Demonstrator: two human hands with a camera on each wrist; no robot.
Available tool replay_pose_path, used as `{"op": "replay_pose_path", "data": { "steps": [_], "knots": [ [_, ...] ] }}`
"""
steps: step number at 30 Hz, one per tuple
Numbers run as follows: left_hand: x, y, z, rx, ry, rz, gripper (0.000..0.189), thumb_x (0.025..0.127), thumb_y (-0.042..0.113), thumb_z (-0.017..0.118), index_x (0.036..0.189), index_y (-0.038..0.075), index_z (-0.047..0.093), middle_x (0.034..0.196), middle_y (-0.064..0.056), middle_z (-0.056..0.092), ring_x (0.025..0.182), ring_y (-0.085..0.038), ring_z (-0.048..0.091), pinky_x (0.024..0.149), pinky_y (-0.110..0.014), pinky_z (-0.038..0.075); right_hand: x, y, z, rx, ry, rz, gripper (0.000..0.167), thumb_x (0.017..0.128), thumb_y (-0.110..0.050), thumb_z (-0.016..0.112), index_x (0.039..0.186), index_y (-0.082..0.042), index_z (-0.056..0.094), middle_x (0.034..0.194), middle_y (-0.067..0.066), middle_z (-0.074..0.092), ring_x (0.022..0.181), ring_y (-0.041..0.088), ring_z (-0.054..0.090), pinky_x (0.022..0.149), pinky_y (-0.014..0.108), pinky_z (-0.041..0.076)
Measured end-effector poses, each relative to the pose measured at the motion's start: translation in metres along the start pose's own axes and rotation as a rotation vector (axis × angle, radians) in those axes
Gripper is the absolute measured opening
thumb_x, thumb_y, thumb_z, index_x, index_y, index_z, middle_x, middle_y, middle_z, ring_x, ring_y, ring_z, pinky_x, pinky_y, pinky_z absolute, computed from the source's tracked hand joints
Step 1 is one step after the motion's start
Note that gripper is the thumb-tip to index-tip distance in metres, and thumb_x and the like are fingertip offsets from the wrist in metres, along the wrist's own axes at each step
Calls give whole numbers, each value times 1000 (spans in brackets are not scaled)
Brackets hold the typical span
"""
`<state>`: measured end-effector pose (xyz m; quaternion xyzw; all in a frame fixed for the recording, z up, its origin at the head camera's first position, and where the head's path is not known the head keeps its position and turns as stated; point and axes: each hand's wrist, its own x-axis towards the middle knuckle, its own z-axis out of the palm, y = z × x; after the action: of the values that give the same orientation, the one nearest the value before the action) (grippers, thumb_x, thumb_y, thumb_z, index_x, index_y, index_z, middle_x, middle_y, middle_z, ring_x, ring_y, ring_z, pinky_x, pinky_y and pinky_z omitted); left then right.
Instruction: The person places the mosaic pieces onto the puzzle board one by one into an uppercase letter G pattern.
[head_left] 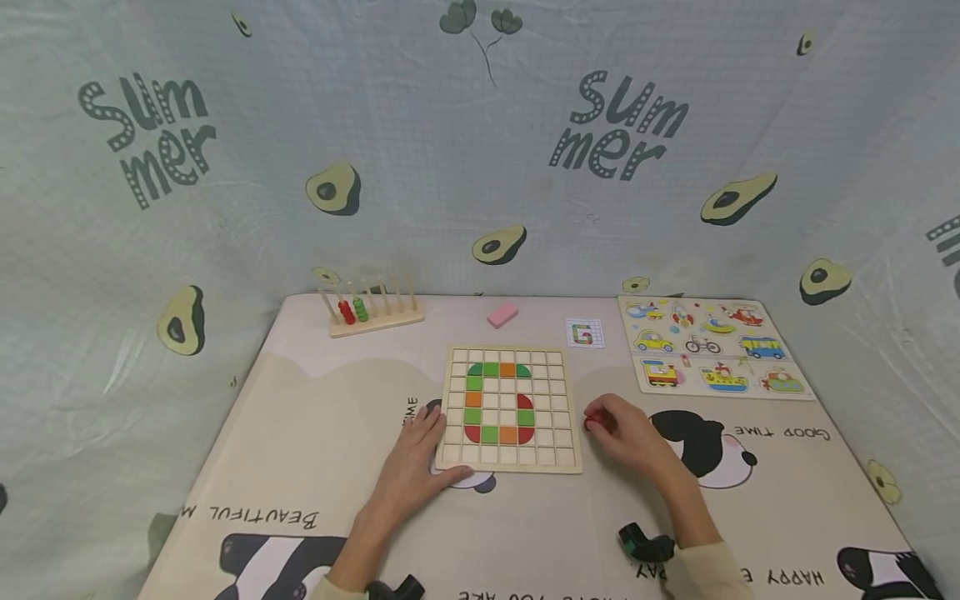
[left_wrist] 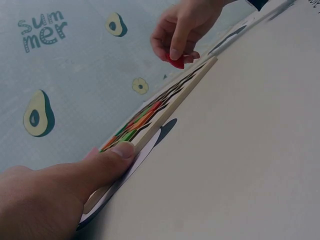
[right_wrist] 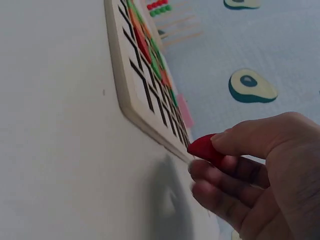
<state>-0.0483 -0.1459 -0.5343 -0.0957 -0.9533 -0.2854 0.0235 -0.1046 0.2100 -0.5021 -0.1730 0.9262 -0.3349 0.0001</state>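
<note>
A square wooden grid board (head_left: 510, 468) lies on the table. Green, orange and red pieces (head_left: 490, 435) in its cells form a G-like shape. My left hand (head_left: 411, 457) rests at the board's near left corner, fingers extended along the left side and thumb on the near edge; in the left wrist view the thumb (left_wrist: 107, 167) touches that edge. Just right of the board, my right hand (head_left: 624, 429) pinches a red quarter-round piece (right_wrist: 206, 148) between thumb and fingers, above the table and apart from the board.
Behind the board are a pink block (head_left: 502, 315) and a small pattern card (head_left: 585, 333) showing a similar coloured shape. A wooden peg stand (head_left: 378, 323) with red and green beads stands at the back left. At the back right lies a vehicle picture board (head_left: 720, 346).
</note>
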Motion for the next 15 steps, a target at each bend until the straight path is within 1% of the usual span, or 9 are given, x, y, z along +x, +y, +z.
{"op": "replay_pose_path", "data": {
  "steps": [3,5,8,12,15],
  "knots": [
    [0,0,1,7,1,3,99,78,63,75,150,4,44,161,-12,39,153,-33,28,127,-48,26,5,-6,2,10,-9,16,13,91,-10,70,102,-15,64,87,-6,60,79,8,52,66,18,49],
    [0,0,1,6,2,4,98,78,63,75,150,4,44,161,-12,39,153,-33,28,127,-49,26,9,-10,4,20,-9,5,14,91,-10,70,103,-14,64,87,-5,61,78,9,52,66,17,49],
    [0,0,1,4,4,3,98,78,63,75,150,4,44,161,-11,39,153,-33,27,127,-49,26,15,-16,6,50,-5,-14,15,91,-9,71,104,-13,64,90,-5,63,80,9,55,70,16,52],
    [0,0,0,5,7,3,98,78,63,75,150,4,45,160,-11,39,153,-33,28,127,-49,26,23,-24,10,74,-15,-46,19,91,-9,71,109,-11,65,97,-4,66,84,9,59,77,17,56],
    [0,0,0,8,8,5,98,78,63,75,150,4,45,160,-12,40,153,-33,28,127,-49,26,30,-28,15,71,-17,-76,19,91,-8,71,110,-10,67,98,-4,67,86,9,59,78,19,57]
  ]
}}
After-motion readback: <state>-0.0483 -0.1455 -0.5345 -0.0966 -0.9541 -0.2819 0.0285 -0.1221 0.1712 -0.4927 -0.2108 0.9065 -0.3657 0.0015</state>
